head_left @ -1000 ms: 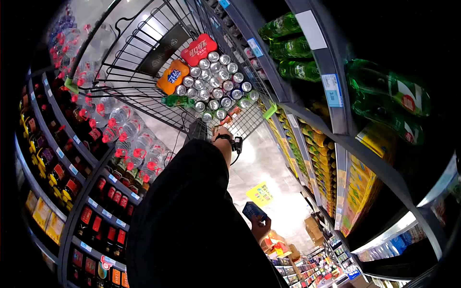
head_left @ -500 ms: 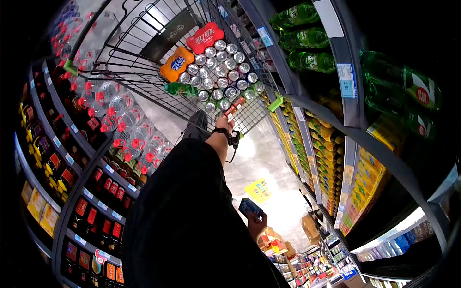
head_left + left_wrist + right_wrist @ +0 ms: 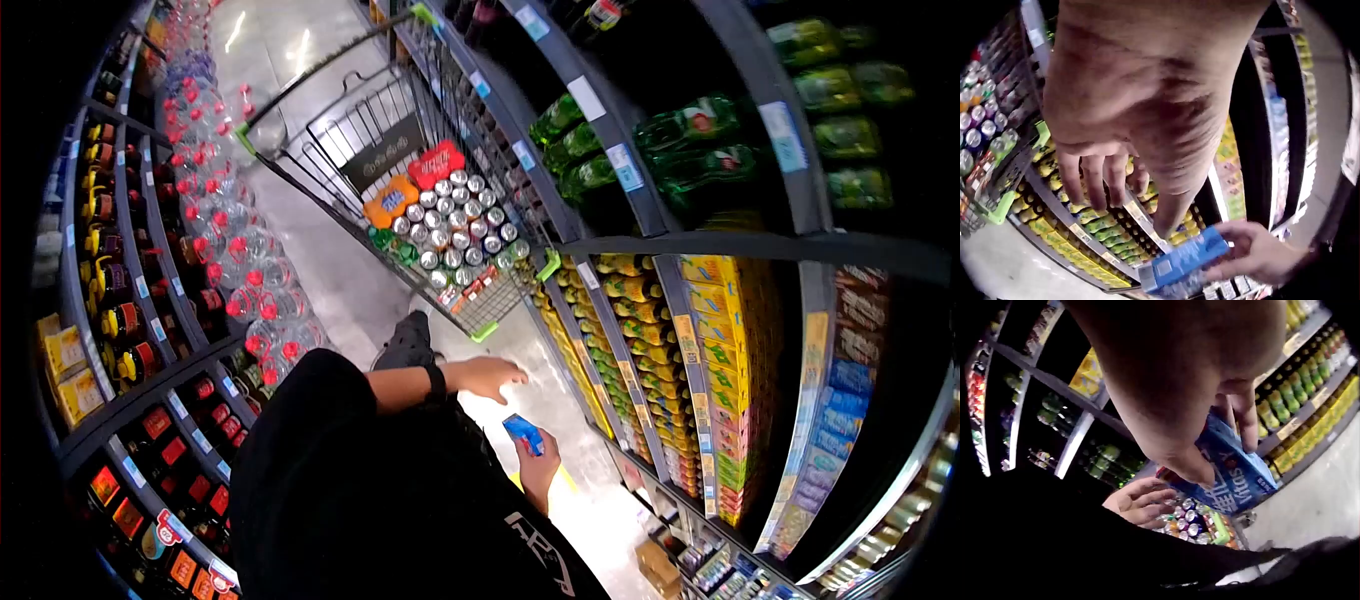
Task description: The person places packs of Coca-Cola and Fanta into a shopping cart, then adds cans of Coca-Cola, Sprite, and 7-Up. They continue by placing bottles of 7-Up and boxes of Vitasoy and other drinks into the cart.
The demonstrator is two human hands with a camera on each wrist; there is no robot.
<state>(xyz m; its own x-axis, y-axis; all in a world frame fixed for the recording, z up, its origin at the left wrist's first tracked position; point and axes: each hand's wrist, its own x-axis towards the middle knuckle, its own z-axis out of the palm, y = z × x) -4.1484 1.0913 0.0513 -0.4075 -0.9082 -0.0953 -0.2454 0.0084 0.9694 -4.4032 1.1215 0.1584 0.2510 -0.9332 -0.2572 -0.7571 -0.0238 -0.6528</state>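
My right hand (image 3: pixel 539 468) grips a blue Vitasoy carton pack (image 3: pixel 523 434), thumb on one face and fingers on the other in the right wrist view. Just above it, my left hand (image 3: pixel 485 378) holds nothing, its fingers extended and loosely bent. In the left wrist view the left hand (image 3: pixel 1129 106) hangs over the blue carton (image 3: pixel 1186 261) without visibly gripping it. Beyond the hands stands a wire shopping cart (image 3: pixel 345 205) holding many cans (image 3: pixel 460 222), an orange pack (image 3: pixel 391 201), a red pack (image 3: pixel 436 165) and green bottles (image 3: pixel 392 246).
Shelves of yellow cartons (image 3: pixel 715 340) and green bottles (image 3: pixel 700 125) line the right side. Large water bottles with red caps (image 3: pixel 215 190) stand along the left, beside shelves of dark bottles (image 3: pixel 115 320). Grey floor (image 3: pixel 345 260) runs between them.
My left hand has drawn back from the cart toward the blue carton. The cart appears farther off, and the view has turned. The carton stays in my right hand.
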